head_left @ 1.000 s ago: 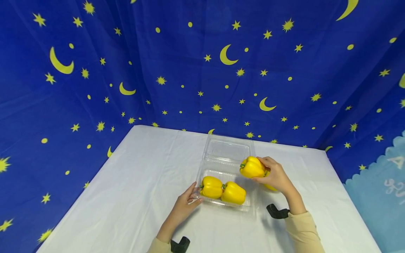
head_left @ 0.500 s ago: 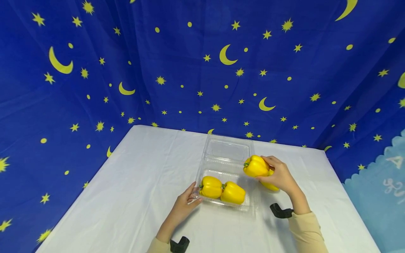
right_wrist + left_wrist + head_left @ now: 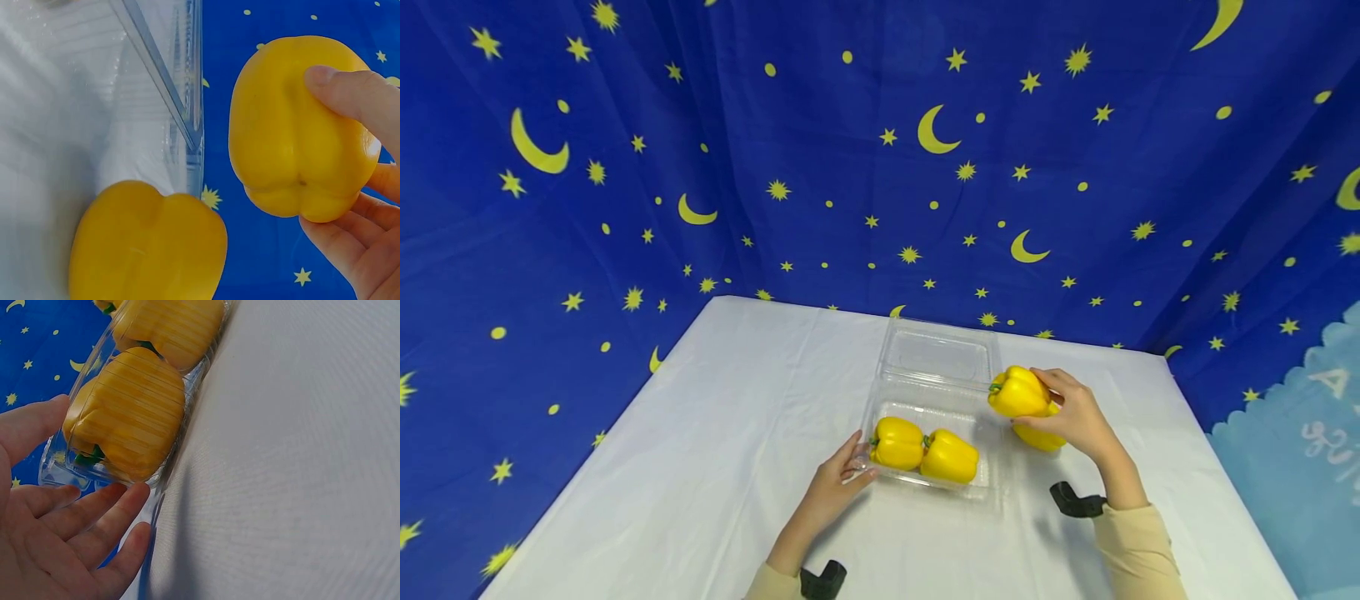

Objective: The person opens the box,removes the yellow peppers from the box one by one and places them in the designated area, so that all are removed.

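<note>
A blue curtain printed with yellow moons, stars and dots drapes the left side, runs across the back and carries on to the right, where a pale-blue scalloped patch with white lettering shows low down. Inside it stands a table under a white cloth, faintly creased.

From the left on this surface, the left hand meets the near left corner of a clear plastic container – thumb and fingers spread fairly wide, touching the corner. The container lies open, lid flat behind the base. In the base, along the front wall, sit a left yellow pepper and, right beside it, a second yellow pepper. Farther right, the right hand grips a third yellow pepper between thumb and fingers, lifted by the container's right edge. Below it, a fourth yellow pepper rests on the cloth, just outside the container.

As for edges, the table's left edge slants well apart from the left hand, with a broad stretch of cloth between. The lid's far side comes near the back edge. Inside the base, room remains behind the two peppers – and a narrower strip to their right. Past the right hand, plain cloth reaches the right edge.
</note>
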{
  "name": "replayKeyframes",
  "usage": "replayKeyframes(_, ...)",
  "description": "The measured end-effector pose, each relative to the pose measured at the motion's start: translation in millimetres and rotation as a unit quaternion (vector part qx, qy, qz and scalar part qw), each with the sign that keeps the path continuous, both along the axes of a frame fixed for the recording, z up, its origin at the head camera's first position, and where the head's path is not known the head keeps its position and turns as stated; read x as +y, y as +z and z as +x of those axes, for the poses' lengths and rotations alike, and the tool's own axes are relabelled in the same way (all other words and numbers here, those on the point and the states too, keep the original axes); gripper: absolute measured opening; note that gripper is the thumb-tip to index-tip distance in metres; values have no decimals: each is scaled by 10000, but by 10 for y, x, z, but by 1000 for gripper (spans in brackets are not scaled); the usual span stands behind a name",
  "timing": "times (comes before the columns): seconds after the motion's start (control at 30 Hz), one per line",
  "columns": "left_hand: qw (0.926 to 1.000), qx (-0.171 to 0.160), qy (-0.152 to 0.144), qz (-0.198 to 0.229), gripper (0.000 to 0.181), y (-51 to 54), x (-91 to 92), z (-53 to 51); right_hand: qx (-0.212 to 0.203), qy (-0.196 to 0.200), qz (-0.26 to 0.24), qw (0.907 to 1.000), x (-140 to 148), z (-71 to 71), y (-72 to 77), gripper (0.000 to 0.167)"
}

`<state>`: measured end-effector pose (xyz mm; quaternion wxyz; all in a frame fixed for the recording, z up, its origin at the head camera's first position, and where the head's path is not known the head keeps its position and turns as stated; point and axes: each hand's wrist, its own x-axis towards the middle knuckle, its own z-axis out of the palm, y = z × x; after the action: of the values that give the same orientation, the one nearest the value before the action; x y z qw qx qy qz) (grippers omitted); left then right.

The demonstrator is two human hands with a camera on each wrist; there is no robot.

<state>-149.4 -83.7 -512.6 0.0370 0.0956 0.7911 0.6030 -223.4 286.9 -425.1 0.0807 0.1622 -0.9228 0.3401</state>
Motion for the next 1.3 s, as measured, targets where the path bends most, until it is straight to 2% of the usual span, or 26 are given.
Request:
replayKeyframes(0.13,10000,3,10,56,69,-11,1,-4,109,-18,24,9999,59,2,4,77)
replayKeyframes(0.2,10000,5,21,47,68,30,10,11,185,-43,71,9998,99,9,11,77)
replayKeyframes(0.33,9999,22,19,-146,69,17,8,3,254,-107,94,9996,166,28,26,75)
replayKeyframes(0.4,9998,29,6,-218,70,-37,-2,-19,261,-122,87,9995,189,38,28,75)
replayKeyframes(0.53,9997,17,-7,-255,72,-56,-11,-33,259,-172,111,9995,227,55,30,75)
replayKeyframes(1.1,9996,81,-11,-265,71,-37,2,-16,274,-357,176,9988,404,123,54,74)
replayKeyframes(1.3,9994,137,-39,-326,70,-45,-2,-14,259,-541,333,9976,482,141,24,75)
